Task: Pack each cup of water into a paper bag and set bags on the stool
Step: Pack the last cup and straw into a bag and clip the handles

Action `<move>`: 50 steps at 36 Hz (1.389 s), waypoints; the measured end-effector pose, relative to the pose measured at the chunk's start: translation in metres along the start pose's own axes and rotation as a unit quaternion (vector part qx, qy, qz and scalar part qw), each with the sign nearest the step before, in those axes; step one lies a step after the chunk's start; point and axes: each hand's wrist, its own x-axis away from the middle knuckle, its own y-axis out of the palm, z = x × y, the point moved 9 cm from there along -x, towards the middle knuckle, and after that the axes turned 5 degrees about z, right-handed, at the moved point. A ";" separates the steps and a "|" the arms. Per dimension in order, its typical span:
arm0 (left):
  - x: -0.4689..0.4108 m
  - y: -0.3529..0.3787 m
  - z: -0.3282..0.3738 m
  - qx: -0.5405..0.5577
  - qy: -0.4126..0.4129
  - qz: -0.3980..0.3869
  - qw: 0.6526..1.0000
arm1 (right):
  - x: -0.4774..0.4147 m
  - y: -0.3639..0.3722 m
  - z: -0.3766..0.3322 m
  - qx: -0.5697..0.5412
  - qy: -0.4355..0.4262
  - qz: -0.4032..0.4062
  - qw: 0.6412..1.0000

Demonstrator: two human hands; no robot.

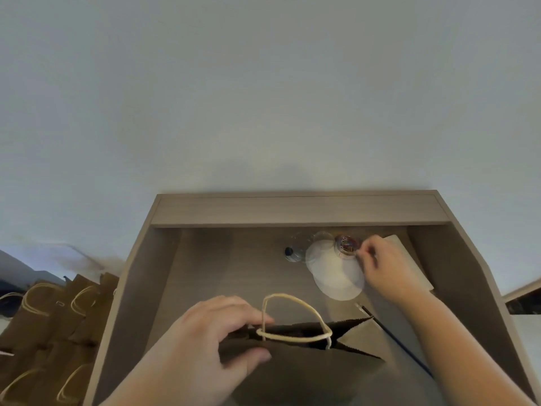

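Note:
A brown paper bag with cream rope handles stands open at the near edge of a wooden desk. My left hand grips the bag's left rim, thumb on the outside. At the back of the desk lies a clear plastic cup with a white lid, and beside it a small cup with a coloured top. My right hand reaches to that small cup, its curled fingertips touching the rim. A second clear cup stands to the left.
Several brown paper bags with rope handles lie in a pile left of the desk. A pale sheet lies under my right hand. A thin dark stick lies diagonally at the right. Raised wooden walls enclose the desk.

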 end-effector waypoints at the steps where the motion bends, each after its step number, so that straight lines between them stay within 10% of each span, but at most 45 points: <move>1: 0.003 -0.001 -0.001 0.022 -0.002 -0.009 1.000 | 0.013 -0.007 -0.007 -0.038 -0.006 0.002 0.999; 9: -0.009 -0.029 -0.023 0.223 -0.062 0.041 0.972 | 0.066 -0.029 -0.104 -0.217 -0.041 -0.106 0.970; 14: -0.038 -0.027 -0.014 0.126 -0.056 0.078 0.987 | 0.075 -0.040 -0.158 -0.286 -0.048 -0.154 0.945; 50: -0.049 -0.005 0.021 0.193 -0.020 0.052 0.980 | 0.106 -0.061 -0.180 -0.300 -0.099 -0.100 0.943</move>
